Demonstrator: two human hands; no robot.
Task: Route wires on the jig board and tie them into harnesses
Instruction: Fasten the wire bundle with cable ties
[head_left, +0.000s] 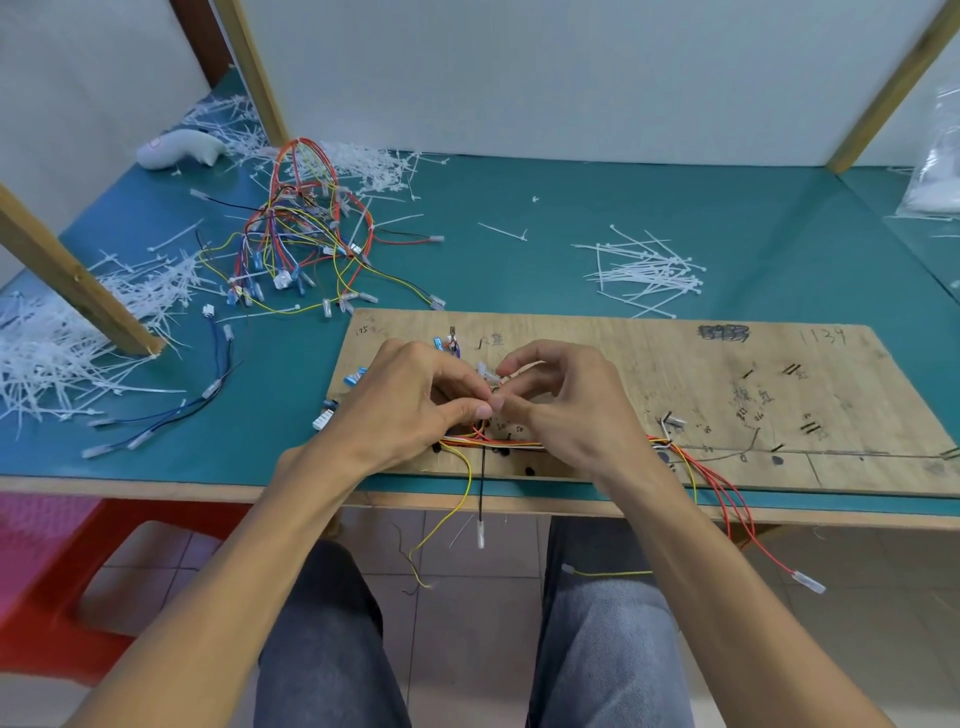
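Observation:
A plywood jig board (727, 384) lies on the green table near its front edge. A bundle of red, orange, yellow and white wires (519, 443) runs along the board's front, and red and yellow ends (737, 509) hang over the table edge. My left hand (410, 405) and my right hand (566, 400) meet over the board's left part. Both pinch a small white cable tie (485, 374) at the wires with thumb and fingertips. Blue and white connectors (356, 375) lie just left of my left hand.
A heap of finished harnesses (306, 228) lies at the back left. Loose white cable ties (644, 270) lie behind the board, and cut tie ends (47, 353) pile up at the left by a wooden post (78, 275). Blue wires (171, 415) lie left of the board.

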